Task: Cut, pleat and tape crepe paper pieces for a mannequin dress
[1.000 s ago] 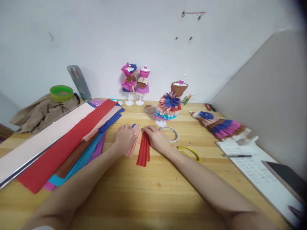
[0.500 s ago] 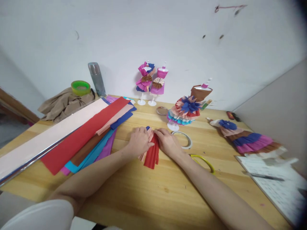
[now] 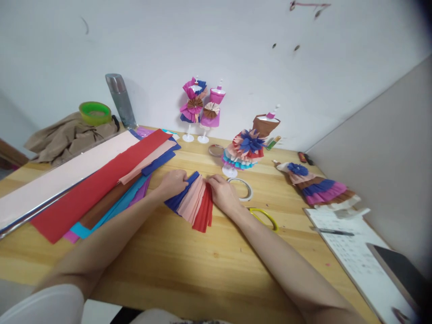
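A pleated crepe paper strip (image 3: pixel 191 201) in blue, pink and red lies fanned out on the table before me, gathered narrow at its far edge and wider toward me. My left hand (image 3: pixel 173 183) has its fingers closed on the blue end. At the red end, the bent fingers of my right hand (image 3: pixel 219 189) pinch the top edge. A white tape roll (image 3: pixel 250 191) lies just beyond my right wrist. Yellow-handled scissors (image 3: pixel 266 216) sit beside my right forearm, their blades out of sight.
Long crepe paper sheets (image 3: pixel 101 180) cover the left side, near a flask (image 3: pixel 121 101) and green tape roll (image 3: pixel 95 118). Small dress forms (image 3: pixel 194 101) stand at the back, a larger one (image 3: pixel 251 144) nearer. At right lie a paper dress (image 3: pixel 320 186) and a notebook (image 3: pixel 340 252) with a pen.
My left hand has moved left with the blue end, and the pleats have spread from a narrow bunch into a fan. My right hand stays at the red end. The view has shifted slightly.
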`<action>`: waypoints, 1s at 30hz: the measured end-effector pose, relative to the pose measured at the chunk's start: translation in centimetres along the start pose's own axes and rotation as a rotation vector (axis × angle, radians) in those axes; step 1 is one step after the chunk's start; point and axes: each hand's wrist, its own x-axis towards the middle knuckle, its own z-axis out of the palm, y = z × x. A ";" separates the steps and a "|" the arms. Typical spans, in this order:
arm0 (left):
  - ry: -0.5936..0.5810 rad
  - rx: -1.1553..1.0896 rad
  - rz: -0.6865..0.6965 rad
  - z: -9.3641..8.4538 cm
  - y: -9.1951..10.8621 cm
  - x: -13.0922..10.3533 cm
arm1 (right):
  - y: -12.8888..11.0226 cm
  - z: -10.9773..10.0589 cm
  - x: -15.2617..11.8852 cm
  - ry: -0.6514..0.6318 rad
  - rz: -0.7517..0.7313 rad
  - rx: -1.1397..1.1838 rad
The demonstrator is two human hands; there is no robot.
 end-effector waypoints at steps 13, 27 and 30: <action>0.228 -0.334 -0.025 -3.8 -0.4 1.3 | -0.1 -0.1 0.1 0.246 -0.028 0.394; 0.172 -0.548 0.068 -2.1 0.8 0.7 | -0.3 0.2 0.0 0.077 -0.152 0.217; 0.049 -0.756 0.083 -3.0 2.3 -0.1 | -0.7 0.0 -0.1 0.143 -0.062 0.497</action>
